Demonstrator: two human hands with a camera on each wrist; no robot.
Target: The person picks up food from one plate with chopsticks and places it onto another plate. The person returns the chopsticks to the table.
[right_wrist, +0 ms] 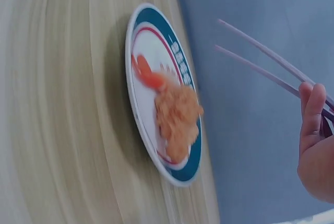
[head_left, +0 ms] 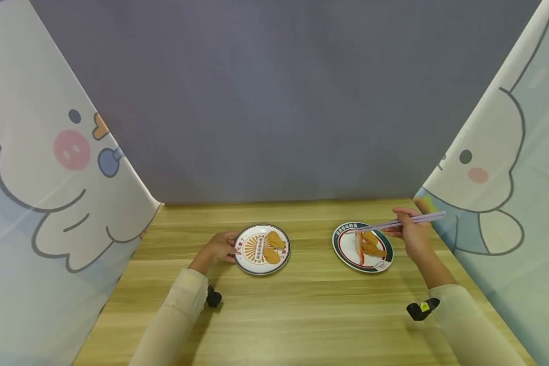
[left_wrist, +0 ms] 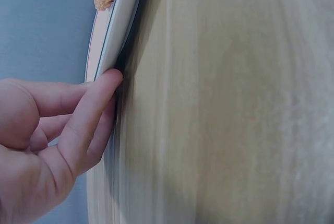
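My left hand [head_left: 220, 247] pinches the left edge of a white plate [head_left: 244, 264] with a thin dark rim; the left wrist view shows the fingertips [left_wrist: 110, 78] at that edge. Two fried chicken pieces [head_left: 271, 255] lie on this plate. In my right hand [head_left: 412, 231] is a pair of pale purple chopsticks [head_left: 427, 217]. Their tips are slightly apart in the right wrist view, above the second plate [head_left: 343, 256], which has a green-and-white rim. That plate bears a red-and-white shrimp-like piece [head_left: 359, 248] beside fried chicken [head_left: 372, 246]. Nothing is between the chopstick tips.
Both plates stand on a wood-grain table [head_left: 274, 325]. A plain grey panel [head_left: 274, 101] rises behind the far edge, and cartoon-printed sheets [head_left: 41, 152] line both sides. Black devices [head_left: 423, 309] sit on both wrists.
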